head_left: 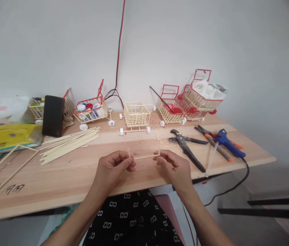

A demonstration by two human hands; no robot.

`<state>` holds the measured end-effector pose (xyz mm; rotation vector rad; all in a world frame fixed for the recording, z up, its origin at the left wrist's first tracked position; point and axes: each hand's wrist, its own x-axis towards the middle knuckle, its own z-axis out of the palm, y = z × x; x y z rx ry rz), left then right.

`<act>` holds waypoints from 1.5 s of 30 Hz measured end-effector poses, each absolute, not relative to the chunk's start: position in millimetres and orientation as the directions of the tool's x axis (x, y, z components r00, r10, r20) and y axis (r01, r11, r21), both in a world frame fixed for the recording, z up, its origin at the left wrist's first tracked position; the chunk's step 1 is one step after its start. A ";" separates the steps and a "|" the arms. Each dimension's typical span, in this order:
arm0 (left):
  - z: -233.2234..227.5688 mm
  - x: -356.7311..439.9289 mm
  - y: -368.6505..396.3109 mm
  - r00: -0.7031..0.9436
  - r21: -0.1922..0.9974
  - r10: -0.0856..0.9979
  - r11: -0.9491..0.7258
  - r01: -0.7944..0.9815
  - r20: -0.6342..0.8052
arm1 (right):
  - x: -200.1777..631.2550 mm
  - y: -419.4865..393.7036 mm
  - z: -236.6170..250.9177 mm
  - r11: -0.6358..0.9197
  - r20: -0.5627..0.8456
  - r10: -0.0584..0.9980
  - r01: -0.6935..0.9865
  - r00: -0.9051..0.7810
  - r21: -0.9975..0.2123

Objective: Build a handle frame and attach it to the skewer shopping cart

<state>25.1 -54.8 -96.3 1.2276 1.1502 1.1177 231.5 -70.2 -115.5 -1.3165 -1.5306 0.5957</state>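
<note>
My left hand (113, 168) and my right hand (175, 168) hold a small U-shaped piece of thin bamboo sticks (144, 156) between them, just above the near part of the wooden table (83, 177). The left fingers pinch its left corner and the right fingers pinch its right corner. The short end sticks point up. Behind it stands an unpainted stick cart (136, 115) with white wheels.
A pile of long bamboo sticks (69, 142) lies left of my hands. Black pliers (187, 145), orange-handled cutters (212, 138) and a blue glue gun (228, 141) lie to the right. Red-framed stick carts (185, 102) and another cart (90, 109) line the wall; a dark block (53, 115) stands at left.
</note>
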 end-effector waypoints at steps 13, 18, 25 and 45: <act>-97.6 25.9 -54.1 0.132 0.998 0.989 0.055 0.039 -0.059 | 226.9 -68.1 -114.9 0.186 0.258 0.955 0.377 0.149 -0.907; -98.4 27.6 -52.3 0.103 0.997 0.992 0.071 0.023 -0.073 | 228.5 -66.1 -116.2 0.162 0.233 0.954 0.332 0.186 -0.929; -106.0 31.5 -50.6 0.094 0.988 0.990 0.117 -0.100 -0.108 | 226.9 -66.5 -117.4 0.135 0.209 0.956 0.327 0.204 -0.935; -97.3 15.2 -33.9 0.174 0.979 0.974 0.167 -0.121 -0.145 | 441.9 -59.7 -105.1 -0.209 0.608 0.737 0.955 0.295 -0.211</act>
